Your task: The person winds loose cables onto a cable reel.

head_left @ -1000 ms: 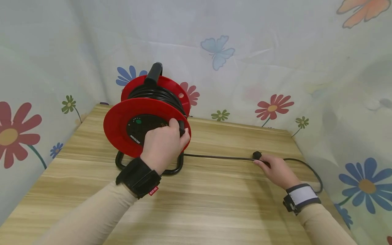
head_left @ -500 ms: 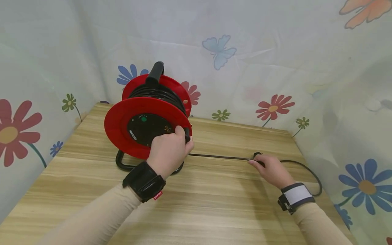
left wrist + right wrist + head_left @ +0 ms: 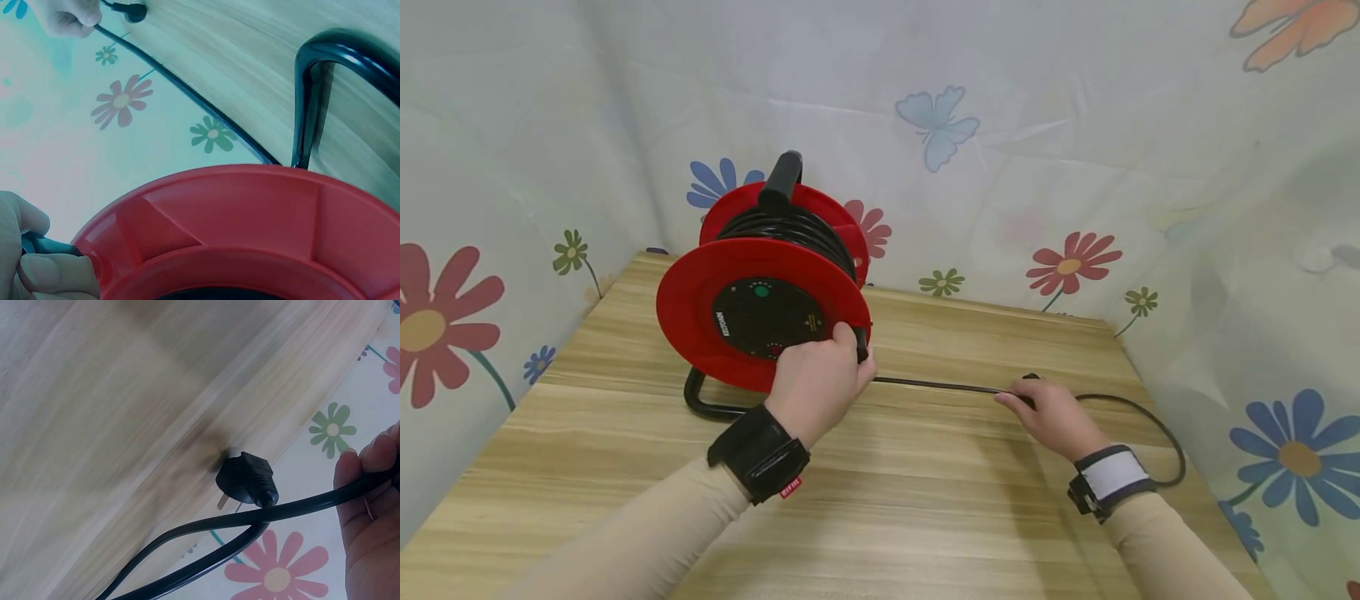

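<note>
A red cable reel [image 3: 692,308] with black cable wound on its drum stands at the left of the table. My left hand [image 3: 820,379] grips the black crank knob [image 3: 861,343] at the right side of the reel's front disc; the left wrist view shows fingers curled round it. From the reel a black cable [image 3: 932,384] runs right to my right hand [image 3: 1060,417], which holds it between thumb and fingers. In the right wrist view the black plug [image 3: 247,478] hangs beside the held cable, apart from the fingers. Behind the right hand the cable bends in a loop.
A black tube stand [image 3: 715,408] carries the reel on the wood-grain table [image 3: 925,517]. The reel's black carrying handle [image 3: 781,182] sticks up at the top. A flower-printed curtain [image 3: 1000,167] encloses the table at the back and sides.
The reel's disc has turned clockwise, its label and knob shifting round, with my left hand moving down along with the knob. My right hand has moved left toward the reel, still holding the cable.
</note>
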The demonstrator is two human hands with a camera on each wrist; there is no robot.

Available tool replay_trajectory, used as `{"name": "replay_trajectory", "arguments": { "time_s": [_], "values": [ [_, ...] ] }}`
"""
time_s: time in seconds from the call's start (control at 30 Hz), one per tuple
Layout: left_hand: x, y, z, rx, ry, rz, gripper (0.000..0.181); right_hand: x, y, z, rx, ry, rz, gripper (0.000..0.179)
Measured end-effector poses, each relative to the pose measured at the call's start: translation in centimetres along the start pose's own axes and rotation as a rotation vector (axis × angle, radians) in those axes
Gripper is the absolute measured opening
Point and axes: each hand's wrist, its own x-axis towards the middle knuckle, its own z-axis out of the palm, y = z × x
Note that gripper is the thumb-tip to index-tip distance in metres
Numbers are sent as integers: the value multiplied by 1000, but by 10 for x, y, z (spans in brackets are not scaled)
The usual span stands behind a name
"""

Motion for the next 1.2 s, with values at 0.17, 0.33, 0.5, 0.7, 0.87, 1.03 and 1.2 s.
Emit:
{"name": "replay_trajectory", "arguments": {
  "time_s": [0.17,0.33,0.5,0.7,0.87,1.03,1.2],
  "values": [
    [-4,0,6,4,14,9,33,4,-5,4,3,2,-10,37],
    [-9,-1,12,5,-12,9,33,7,-10,7,15,-6,-16,35],
    [-13,-1,16,1,-26,3,34,10,-14,9,23,-5,-35,35],
    [-18,-1,20,0,-55,-4,34,12,-18,13,32,-13,-49,34],
    [-22,-2,22,-3,-66,-10,32,15,-22,16,40,-38,-46,40],
    [-27,-3,28,-15,-87,-26,34,17,-30,18,38,-41,-46,38],
    [-33,-5,33,-12,-81,-40,34,21,-35,21,42,-30,-80,38]
  ]
}}
